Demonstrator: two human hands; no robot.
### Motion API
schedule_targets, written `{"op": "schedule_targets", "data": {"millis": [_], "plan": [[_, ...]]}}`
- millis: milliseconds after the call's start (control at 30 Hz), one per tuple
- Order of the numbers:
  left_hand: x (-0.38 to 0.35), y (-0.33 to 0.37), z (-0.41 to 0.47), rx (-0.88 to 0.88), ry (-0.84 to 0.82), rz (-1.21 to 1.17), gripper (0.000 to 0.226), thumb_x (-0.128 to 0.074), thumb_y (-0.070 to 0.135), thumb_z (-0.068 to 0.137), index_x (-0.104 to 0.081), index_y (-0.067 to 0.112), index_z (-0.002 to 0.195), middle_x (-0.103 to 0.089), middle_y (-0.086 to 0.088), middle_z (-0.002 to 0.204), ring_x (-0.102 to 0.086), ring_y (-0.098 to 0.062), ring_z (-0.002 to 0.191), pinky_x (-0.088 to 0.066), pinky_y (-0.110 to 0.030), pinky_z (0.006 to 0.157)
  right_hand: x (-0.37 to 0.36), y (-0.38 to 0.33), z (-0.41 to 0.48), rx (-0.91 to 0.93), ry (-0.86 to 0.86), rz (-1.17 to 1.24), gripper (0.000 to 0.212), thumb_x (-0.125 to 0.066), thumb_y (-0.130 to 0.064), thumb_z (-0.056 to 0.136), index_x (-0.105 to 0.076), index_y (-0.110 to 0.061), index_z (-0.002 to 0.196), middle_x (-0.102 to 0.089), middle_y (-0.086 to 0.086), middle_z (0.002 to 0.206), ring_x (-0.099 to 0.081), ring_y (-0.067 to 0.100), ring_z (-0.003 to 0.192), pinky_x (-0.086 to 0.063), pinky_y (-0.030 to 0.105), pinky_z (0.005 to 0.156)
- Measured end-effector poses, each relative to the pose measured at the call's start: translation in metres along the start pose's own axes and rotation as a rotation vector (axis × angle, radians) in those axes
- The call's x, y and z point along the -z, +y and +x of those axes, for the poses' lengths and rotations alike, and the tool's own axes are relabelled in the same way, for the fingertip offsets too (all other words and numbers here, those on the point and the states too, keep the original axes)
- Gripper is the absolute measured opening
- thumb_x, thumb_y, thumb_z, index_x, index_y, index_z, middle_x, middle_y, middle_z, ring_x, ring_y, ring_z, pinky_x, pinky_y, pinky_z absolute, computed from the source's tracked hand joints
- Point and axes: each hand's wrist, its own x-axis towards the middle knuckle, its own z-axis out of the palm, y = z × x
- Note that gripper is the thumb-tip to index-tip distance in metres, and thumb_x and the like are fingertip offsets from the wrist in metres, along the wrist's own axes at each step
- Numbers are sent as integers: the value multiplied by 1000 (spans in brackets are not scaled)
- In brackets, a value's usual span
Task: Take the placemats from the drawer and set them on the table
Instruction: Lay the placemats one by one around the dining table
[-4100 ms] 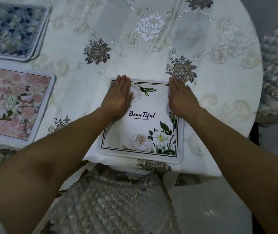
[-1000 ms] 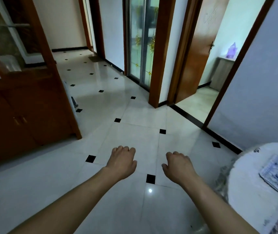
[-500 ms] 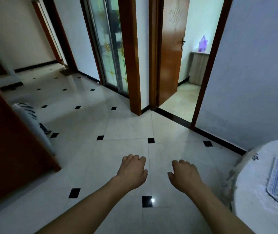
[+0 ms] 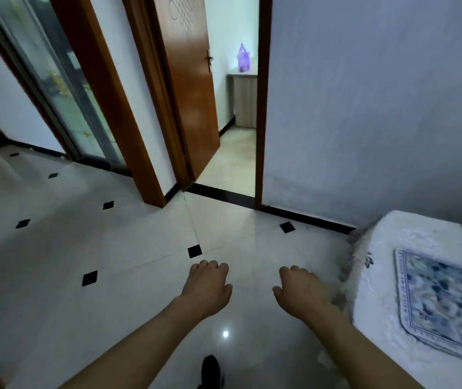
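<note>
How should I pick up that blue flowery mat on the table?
Pinch the blue placemat by its pale border, on the edge nearest the rim of the table, coming from the floor side. It lies flat and looks thin, so probably peel that edge up first.

Showing no readable text, label, brand, number or sign anywhere. Bearing only a blue floral print, without lettering, at four o'clock: placemat (image 4: 446, 301). Carrying only a carved knot ornament, not writing, at twelve o'clock: wooden door (image 4: 193, 88).
</note>
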Motion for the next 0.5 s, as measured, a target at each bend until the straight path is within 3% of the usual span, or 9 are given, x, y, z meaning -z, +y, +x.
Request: {"op": "schedule_targets", "data": {"millis": [233, 500], "plan": [[21, 51, 167, -389, -25, 32, 35, -46, 41, 93, -54, 18, 117, -59, -8, 118, -51, -28, 110, -37, -40, 96, 22, 69, 60, -386, 12, 83, 32, -49, -41, 92, -57, -13, 107, -61, 12, 112, -59, 32, 102, -44, 35, 85], [23, 197, 268, -873, -88, 119, 34, -46, 38, 90, -55, 17, 115, -59, -9, 115, -50, -29, 107, -37, -39, 92, 29, 158, 36, -835, 47, 156, 35, -49, -41, 92, -56, -13, 110, -61, 12, 109, -59, 32, 102, -42, 37, 85]]}}
